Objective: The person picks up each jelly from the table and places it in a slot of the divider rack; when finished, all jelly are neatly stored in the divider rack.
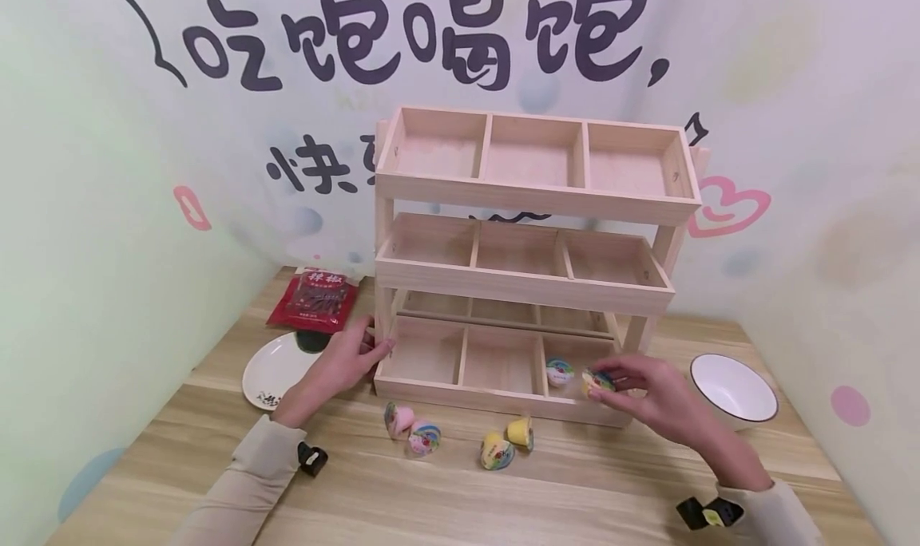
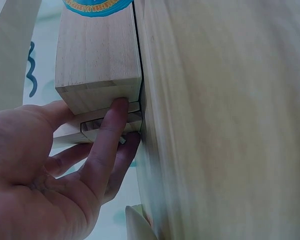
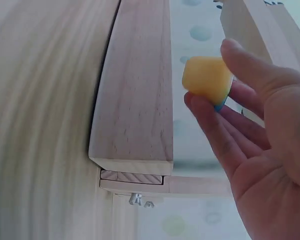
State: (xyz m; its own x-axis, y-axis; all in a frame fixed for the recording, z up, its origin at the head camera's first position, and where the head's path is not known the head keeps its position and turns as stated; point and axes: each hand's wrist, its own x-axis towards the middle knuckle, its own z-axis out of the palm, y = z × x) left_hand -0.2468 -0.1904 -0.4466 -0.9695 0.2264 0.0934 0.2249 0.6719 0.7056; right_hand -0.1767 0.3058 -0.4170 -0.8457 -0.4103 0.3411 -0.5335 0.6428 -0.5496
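A three-tier wooden shelf rack [image 1: 535,203] stands on the table, each tier split into three compartments. In the right wrist view, my right hand [image 3: 270,125] pinches a yellow jelly cup [image 3: 206,77] between thumb and fingers. The head view shows that right hand [image 1: 657,394] over the bottom tier's right compartment, where another jelly cup [image 1: 559,373] sits. My left hand [image 1: 350,358] grips the left end of the bottom tier, its fingers on the wooden corner [image 2: 100,92]. Before the rack lie two pink jelly cups [image 1: 424,438] and two yellow jelly cups [image 1: 497,452].
At the left are a white plate [image 1: 262,370] with a dark green item [image 1: 312,341] on it and a red bag of dried chillies [image 1: 315,300]. A white bowl [image 1: 735,386] with a dark rim stands right of the rack. A printed cloth hangs behind.
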